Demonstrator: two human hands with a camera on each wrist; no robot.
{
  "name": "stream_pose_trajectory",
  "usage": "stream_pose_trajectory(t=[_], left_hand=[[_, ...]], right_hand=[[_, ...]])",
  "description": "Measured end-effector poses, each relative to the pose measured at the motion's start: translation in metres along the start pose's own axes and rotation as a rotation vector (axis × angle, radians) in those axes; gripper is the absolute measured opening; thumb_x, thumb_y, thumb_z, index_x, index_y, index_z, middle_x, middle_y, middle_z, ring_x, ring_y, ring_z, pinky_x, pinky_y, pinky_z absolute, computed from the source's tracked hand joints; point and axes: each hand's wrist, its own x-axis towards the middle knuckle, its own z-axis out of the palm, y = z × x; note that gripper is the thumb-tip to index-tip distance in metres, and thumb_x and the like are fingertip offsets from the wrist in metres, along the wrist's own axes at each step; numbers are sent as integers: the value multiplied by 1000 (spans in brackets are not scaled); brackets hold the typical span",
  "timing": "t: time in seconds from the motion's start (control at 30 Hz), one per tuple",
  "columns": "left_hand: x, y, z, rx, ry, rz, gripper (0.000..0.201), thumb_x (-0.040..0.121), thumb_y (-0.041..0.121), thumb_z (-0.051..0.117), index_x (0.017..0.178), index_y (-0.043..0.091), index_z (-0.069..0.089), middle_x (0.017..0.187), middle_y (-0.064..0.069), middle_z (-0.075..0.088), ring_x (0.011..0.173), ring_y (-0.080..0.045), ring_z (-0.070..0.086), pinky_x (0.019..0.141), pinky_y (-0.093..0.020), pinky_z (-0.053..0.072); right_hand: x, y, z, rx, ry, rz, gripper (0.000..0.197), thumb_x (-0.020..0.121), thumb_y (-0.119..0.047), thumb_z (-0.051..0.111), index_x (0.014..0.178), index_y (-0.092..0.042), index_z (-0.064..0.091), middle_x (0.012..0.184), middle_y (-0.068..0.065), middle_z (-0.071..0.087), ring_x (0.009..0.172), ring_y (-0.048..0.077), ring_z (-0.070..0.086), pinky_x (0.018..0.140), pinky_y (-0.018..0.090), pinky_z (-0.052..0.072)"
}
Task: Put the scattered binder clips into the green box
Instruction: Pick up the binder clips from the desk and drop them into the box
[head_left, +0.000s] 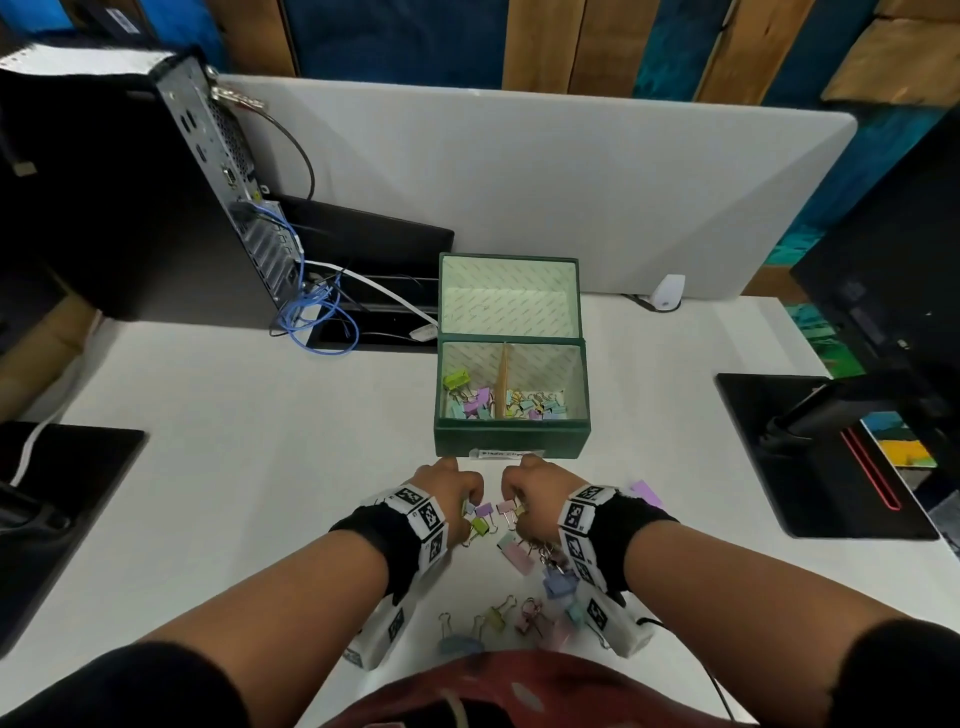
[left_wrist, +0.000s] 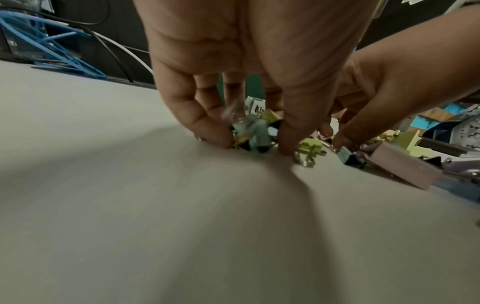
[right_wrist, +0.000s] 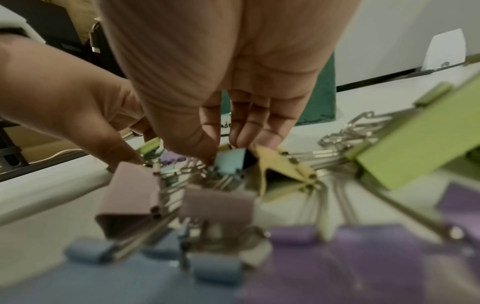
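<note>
Clips in the box: I count a fair heap already inside the green box (head_left: 511, 436), lying on both sides of its wooden divider (head_left: 503, 382); a green one and some lilac and blue ones to the left of it, a mixed lot to the right.
Clips under my hands: a small cluster of binder clips (head_left: 485, 519) sits on the bench (head_left: 234, 467) just in front of the box's labelled front wall, between my two hands.
Left hand: my left hand (head_left: 451, 493) is down on that cluster, fingers (left_wrist: 207, 123) curled and gathering a blurred bunch of blue and yellow clips against the bench.
Right hand: my right hand (head_left: 530, 491) is just beside it, thumb and fingers (right_wrist: 249, 131) pinching a blue clip (right_wrist: 231, 160), with a yellow clip (right_wrist: 278, 162) touching it.
Clips left, nearer me: more lie further from the box, toward my body, a loose row (head_left: 498, 623) of blue, yellow and pink ones, plus a lilac clip (head_left: 647, 492) by my right wrist.
Progress: I judge it partly done; roughly as many clips seem to lie outside the box as in it.
Box lid: it stands open behind the box, so nothing bars the drop.
</note>
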Motion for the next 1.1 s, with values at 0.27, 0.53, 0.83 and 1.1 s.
stream_pose_trajectory(t=[0.27,0.53,0.83,1.1], left_hand=[[1,-5,0,-33,-1,16,24,74,19,67,97,22,64,103,-4,49,103,-26,55,85,-29,44],[-3,-10,-2,-134,90,53,14,70,18,69,78,23,59,88,3,47,80,-15,49,66,-21,37],[-10,-12,-15,-412,156,31,14,69,18,72,77,27,65,88,8,59,88,-15,59,81,-28,51],[-8,21,-54,-460,259,165,14,76,14,70,89,16,68,85,8,58,83,-11,55,78,-20,44]], right_hand=[[-2,-7,1,-46,0,-117,44,81,-11,56,122,-26,54,121,11,46,113,31,48,92,33,41],[2,-7,-5,-74,-14,-117,30,80,-1,52,106,-14,59,99,7,44,93,28,51,72,25,34],[0,6,-9,42,-5,-44,23,71,0,61,89,-15,56,99,6,50,88,26,52,61,24,35],[3,6,-11,-44,15,-23,24,74,1,59,94,-13,61,105,7,51,85,21,48,61,22,35]])
